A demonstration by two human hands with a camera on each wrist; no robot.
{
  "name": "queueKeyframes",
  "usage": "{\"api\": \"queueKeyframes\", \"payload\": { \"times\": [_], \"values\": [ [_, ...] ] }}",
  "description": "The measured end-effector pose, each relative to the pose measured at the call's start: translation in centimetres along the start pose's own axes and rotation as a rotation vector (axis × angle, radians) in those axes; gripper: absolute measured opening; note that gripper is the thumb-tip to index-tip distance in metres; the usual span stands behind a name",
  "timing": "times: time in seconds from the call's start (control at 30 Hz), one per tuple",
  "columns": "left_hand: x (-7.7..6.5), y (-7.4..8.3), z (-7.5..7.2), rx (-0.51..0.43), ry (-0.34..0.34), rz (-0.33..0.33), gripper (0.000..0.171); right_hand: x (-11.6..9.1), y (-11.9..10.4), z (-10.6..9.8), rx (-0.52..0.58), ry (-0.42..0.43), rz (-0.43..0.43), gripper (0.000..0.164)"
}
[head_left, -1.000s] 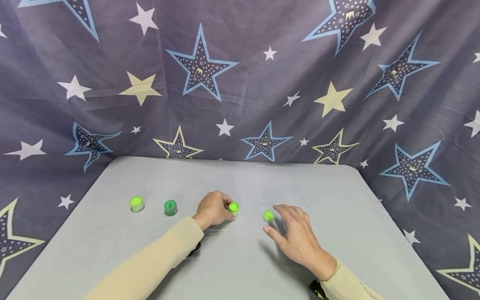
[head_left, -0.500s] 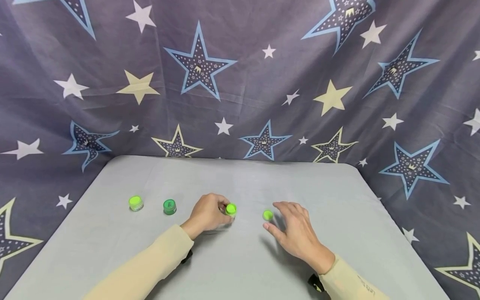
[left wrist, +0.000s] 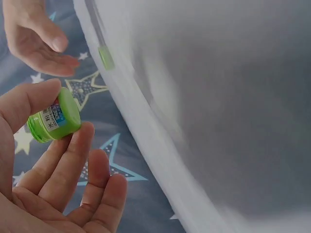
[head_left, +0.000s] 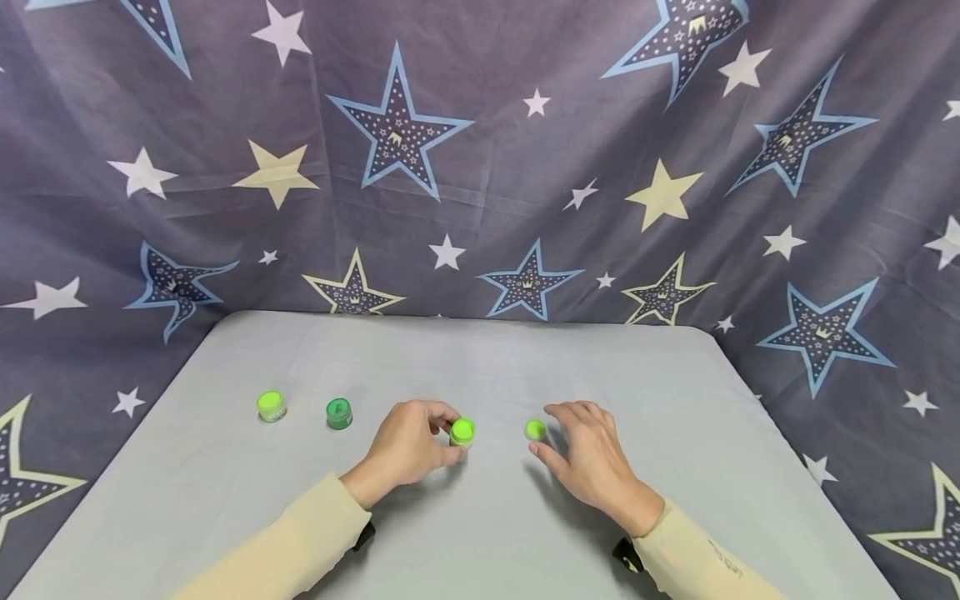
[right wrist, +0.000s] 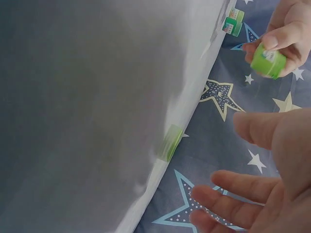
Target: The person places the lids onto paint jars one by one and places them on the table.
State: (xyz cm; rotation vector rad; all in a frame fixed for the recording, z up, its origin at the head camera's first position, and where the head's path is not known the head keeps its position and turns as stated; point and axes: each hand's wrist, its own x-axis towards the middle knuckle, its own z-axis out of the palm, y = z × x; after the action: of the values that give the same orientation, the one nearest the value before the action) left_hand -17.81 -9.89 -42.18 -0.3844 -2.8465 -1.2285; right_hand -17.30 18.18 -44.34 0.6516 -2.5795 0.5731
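My left hand [head_left: 411,440] pinches a small lime-green paint jar [head_left: 462,431] between thumb and fingers near the middle of the table. In the left wrist view a printed label faces the camera on the jar [left wrist: 54,118], which is raised off the tabletop. To the right, my right hand [head_left: 592,458] hovers with thumb and fingers spread apart. Between its thumb and fingertips, on the table, lies a small green round piece with a pale clear rim [head_left: 536,430], which looks like a lid. In the right wrist view this round piece [right wrist: 171,143] stands apart from the fingers.
A lime-green jar [head_left: 272,406] and a dark green jar [head_left: 339,413] stand at the left of the grey cloth-covered table [head_left: 480,533]. Behind the table hangs a dark curtain [head_left: 480,208] printed with stars.
My left hand has come a little toward the near edge and left, bringing the jar with it. The right hand has barely moved, and the round piece lies where it was.
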Motion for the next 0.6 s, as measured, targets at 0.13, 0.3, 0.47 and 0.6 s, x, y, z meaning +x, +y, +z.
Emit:
{"api": "queueKeyframes", "payload": {
  "times": [0.13, 0.3, 0.47, 0.6],
  "values": [
    [-0.8, 0.3, 0.1, -0.006, 0.003, 0.025, 0.028, 0.3, 0.2, 0.2, -0.02, -0.005, -0.003, 0.051],
    [-1.7, 0.7, 0.1, -0.004, 0.0, 0.066, 0.029, 0.7, 0.2, 0.4, -0.041, -0.025, 0.004, 0.049],
    [-2.4, 1.0, 0.1, 0.001, -0.003, 0.09, 0.03, 1.1, 0.2, 0.7, -0.06, -0.071, 0.032, 0.047],
    [-3.0, 1.1, 0.2, 0.005, -0.014, 0.097, 0.029, 1.5, 0.2, 1.0, -0.088, -0.112, 0.049, 0.046]
  ]
}}
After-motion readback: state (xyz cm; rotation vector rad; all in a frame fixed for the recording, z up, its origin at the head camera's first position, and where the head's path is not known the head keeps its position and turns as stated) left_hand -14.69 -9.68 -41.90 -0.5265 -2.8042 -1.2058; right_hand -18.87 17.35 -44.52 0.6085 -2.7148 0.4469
